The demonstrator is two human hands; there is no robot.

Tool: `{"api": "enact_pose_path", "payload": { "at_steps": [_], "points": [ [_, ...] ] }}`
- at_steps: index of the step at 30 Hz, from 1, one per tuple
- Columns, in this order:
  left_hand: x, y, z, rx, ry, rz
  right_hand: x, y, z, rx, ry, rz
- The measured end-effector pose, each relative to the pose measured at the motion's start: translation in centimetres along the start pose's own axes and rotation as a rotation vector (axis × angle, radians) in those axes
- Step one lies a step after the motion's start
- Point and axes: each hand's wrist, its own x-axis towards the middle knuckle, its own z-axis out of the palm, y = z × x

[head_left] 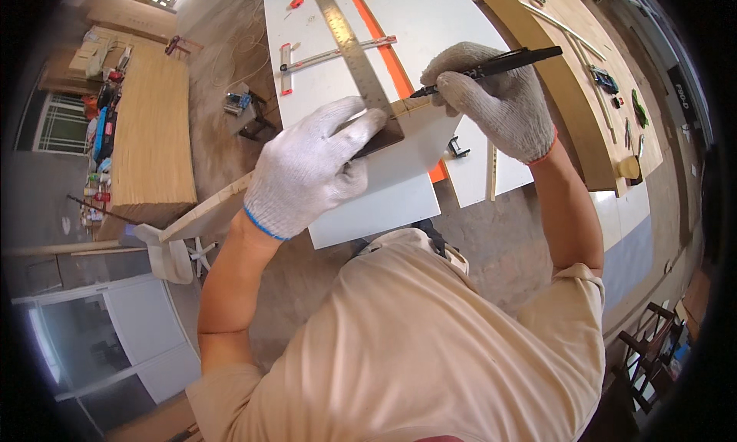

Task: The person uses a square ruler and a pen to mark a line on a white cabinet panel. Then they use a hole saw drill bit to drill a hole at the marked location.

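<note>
Left hand [311,162] grips square [355,58] — open gap — right hand [497,98] grips marker [513,61] near board edge [415,110].

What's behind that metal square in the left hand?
White panel and a red-ended bar clamp, visible either side of the metal square; the stretch of clamp directly behind it is covered.

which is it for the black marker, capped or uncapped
Uncapped: the black marker in the gloved right hand shows a bare, narrow tip at its left end.
</note>
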Motion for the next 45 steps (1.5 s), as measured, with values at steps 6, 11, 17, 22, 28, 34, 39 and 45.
{"api": "enact_pose_path", "payload": {
  "at_steps": [6,11,17,22,28,34,39,45],
  "points": [
    [1.0,0.5,1.1,0.058,0.009,0.020,-0.2,1.2,-0.4,-0.039,0.013,-0.081],
    [1.4,0.4,1.1,0.061,0.000,0.011,0.4,1.6,-0.5,-0.160,0.003,-0.226],
    [1.4,0.3,1.1,0.029,0.026,0.004,0.7,1.9,-0.6,-0.324,-0.012,-0.298],
    [1.3,0.1,1.1,0.031,0.025,0.002,0.6,1.6,-0.7,-0.370,-0.035,-0.239],
    [1.2,-0.2,1.1,-0.006,0.021,0.001,0.5,1.7,-0.5,-0.316,-0.015,-0.260],
    [1.2,-0.5,1.2,-0.009,0.030,0.017,0.6,1.4,-0.3,-0.323,-0.027,-0.236],
    [1.2,-0.6,1.2,-0.035,0.033,0.013,0.5,1.6,-0.3,-0.283,-0.022,-0.232],
    [1.5,-0.5,1.3,-0.007,0.078,0.025,0.7,1.1,-0.2,-0.350,-0.034,-0.259]
  ]
}}
